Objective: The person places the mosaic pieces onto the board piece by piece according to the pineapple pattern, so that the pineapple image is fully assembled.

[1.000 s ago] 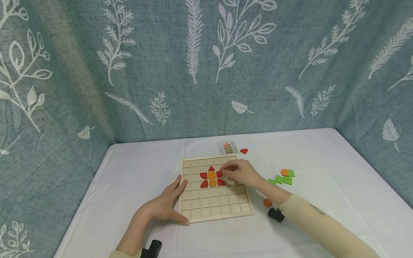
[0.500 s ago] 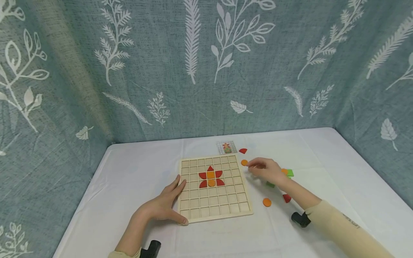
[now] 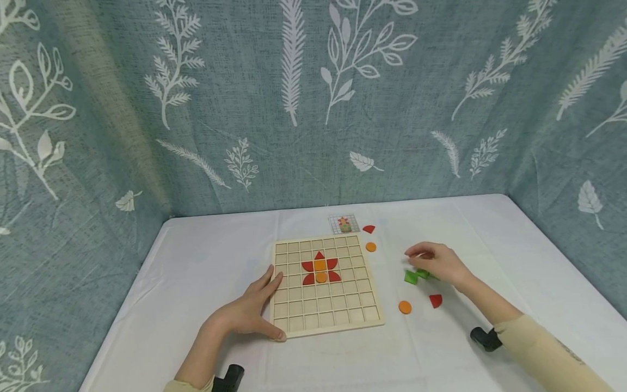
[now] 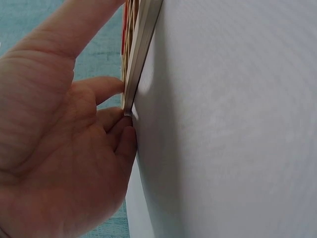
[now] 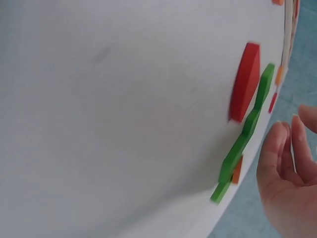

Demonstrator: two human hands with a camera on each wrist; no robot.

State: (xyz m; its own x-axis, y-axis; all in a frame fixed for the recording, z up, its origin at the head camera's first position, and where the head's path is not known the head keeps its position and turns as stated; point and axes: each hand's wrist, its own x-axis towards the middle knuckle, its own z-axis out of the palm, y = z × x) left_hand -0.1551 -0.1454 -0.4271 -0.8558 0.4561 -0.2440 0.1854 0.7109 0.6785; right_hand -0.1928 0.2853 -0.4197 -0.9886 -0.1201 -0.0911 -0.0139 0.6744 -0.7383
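A square wooden grid board (image 3: 333,307) lies on the table. My left hand (image 3: 245,313) rests along its left side, fingers spread, thumb at the near left corner; in the left wrist view its fingertips touch the board's edge (image 4: 143,47). Inside the grid, red pieces (image 3: 307,266) surround an orange square (image 3: 320,265) and an orange disc (image 3: 320,277). Right of the board, my right hand (image 3: 436,261) hovers over several green tiles (image 3: 411,277), partly covering them. Its fingers are loosely bent, with nothing visible between them in the right wrist view.
A small pattern card (image 3: 345,224) and a red wedge (image 3: 369,229) lie behind the board. One orange disc (image 3: 370,247) sits near its far right corner. Closer in are another orange disc (image 3: 405,307) and a second red wedge (image 3: 435,301).
My right hand has moved from the red pieces on the board rightward to above the green tiles. An orange disc by the board's far right corner has come into view. The left hand stays put.
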